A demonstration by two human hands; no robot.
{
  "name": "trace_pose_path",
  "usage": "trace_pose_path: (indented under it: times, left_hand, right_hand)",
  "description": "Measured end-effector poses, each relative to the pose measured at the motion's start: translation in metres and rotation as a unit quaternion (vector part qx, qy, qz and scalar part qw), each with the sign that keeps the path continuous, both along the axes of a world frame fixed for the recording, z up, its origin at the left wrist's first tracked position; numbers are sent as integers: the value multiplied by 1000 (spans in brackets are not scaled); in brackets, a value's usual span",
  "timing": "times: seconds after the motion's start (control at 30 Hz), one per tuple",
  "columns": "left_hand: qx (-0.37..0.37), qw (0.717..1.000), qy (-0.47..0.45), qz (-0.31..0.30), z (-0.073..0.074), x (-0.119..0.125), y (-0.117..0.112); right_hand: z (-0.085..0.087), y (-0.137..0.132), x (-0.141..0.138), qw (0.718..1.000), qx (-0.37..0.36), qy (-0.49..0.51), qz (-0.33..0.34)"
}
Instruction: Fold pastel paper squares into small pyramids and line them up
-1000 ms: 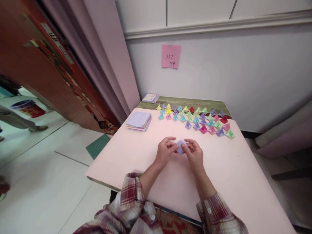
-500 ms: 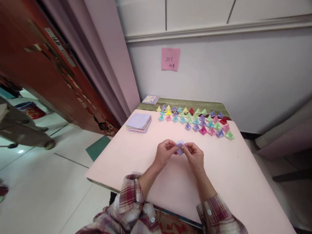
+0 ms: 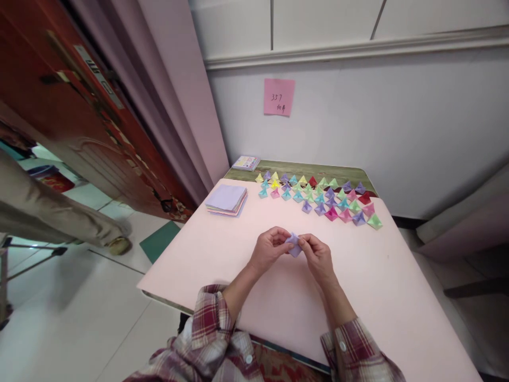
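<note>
Over the middle of the pink table (image 3: 382,286), my left hand (image 3: 269,249) and my right hand (image 3: 318,254) pinch a small folded piece of lilac paper (image 3: 294,244) between their fingertips. Both hands are closed on it, one at each side, and much of the paper is hidden by the fingers. Further back lie several small folded paper shapes (image 3: 322,196) in many colours, set out in rows. A stack of flat coloured paper sheets (image 3: 226,199), lilac on top, sits at the back left of the table.
A small pack of paper (image 3: 245,162) lies at the table's far edge by the wall. A pink note (image 3: 279,97) is stuck on the wall. At left, a red door (image 3: 59,106) stands open, and a person's leg and shoe (image 3: 59,223) cross the tiled floor.
My hands have drawn closer together round the lilac paper, pressing it smaller. The person beyond the door has walked nearer, from left toward the table.
</note>
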State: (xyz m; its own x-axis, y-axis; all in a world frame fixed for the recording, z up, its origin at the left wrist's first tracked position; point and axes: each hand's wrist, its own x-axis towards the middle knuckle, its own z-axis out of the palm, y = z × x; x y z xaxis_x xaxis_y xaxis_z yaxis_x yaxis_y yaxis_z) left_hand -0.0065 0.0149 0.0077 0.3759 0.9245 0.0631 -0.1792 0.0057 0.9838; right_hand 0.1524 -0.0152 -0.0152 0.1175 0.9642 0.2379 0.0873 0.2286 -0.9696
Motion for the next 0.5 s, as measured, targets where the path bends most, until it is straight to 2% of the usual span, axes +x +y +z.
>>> trace_pose_path:
  times: [0.3, 0.5]
  left_hand:
    - [12, 998, 50, -29, 1, -4, 2]
    - [12, 998, 67, -4, 6, -2, 0]
  right_hand:
    - [-5, 2, 2, 999, -13, 2, 37]
    - [-3, 1, 0, 999, -10, 10, 30]
